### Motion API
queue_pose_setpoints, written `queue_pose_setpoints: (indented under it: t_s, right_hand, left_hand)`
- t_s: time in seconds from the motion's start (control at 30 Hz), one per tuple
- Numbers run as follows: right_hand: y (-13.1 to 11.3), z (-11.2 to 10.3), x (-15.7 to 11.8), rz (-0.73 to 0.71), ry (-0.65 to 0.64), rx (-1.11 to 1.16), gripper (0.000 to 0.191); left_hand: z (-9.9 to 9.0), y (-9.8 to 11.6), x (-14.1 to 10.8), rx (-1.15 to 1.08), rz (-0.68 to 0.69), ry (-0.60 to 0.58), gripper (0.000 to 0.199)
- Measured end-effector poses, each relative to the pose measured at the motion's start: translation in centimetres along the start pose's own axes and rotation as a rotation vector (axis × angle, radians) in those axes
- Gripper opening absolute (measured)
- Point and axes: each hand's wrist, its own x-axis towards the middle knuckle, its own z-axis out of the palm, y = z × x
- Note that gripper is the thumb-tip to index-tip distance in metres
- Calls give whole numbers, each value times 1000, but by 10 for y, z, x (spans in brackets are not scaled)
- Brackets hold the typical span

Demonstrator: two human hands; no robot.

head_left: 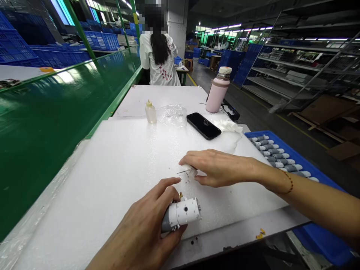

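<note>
My left hand (152,217) is wrapped round a white and grey cylindrical part (185,212) with small studs and a dark round hole in its side. A small gold-coloured piece (180,195) shows by its upper edge, near my fingertips. Just above, my right hand (208,168) is closed on a thin metal-tipped tool (185,171) with a whitish body; most of it is hidden by the fingers. Its tip points left, low over the white foam sheet (126,168). Several tiny loose pieces (188,179) lie on the sheet below that tip.
Farther back are a squeeze bottle (151,112), clear plastic film (173,115), a black phone (203,126) and a pink flask (218,92). A blue tray (263,133) with several grey-white parts stands right. A green conveyor (56,108) runs left. Ahead, a person (160,56) faces away.
</note>
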Motion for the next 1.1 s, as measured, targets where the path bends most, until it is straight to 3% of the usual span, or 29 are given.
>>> queue_pose_setpoints:
  t_s: [0.1,0.23,0.33,0.43,0.57,0.67,0.8,0.9,1.0,1.1]
  right_hand:
    - [6,1,-10,-6,85,167,43]
    - [18,11,-23,96,119,325,41]
    - [25,21,-29,121,178,313,40]
    - [27,27,-34,157,233,253,42]
    - [21,29,-42,279,202,213,44]
    - [11,27,-45,298,308,265,46]
    - [-17,31,-41,271,533,536,30]
    - [-43,44,-35,231,510,733,30]
    - [-62,59,-29,274,489,893,31]
    - [-69,65,-29,338,519,1040,25]
  left_hand:
    - [0,1,2,-20,6,14,17]
    - [-1,3,4,-183,-36,83,14]
    - [-2,6,4,-397,-194,181,16]
    - [0,12,4,-588,-380,258,35]
    - [4,20,4,-693,-456,333,41]
    - [6,25,6,-714,-474,388,42]
    - [11,32,9,-816,-502,427,57]
    - [19,37,13,-990,-487,449,75]
    - [26,44,19,-1166,-500,512,81]
    - [31,54,27,-1210,-478,447,80]
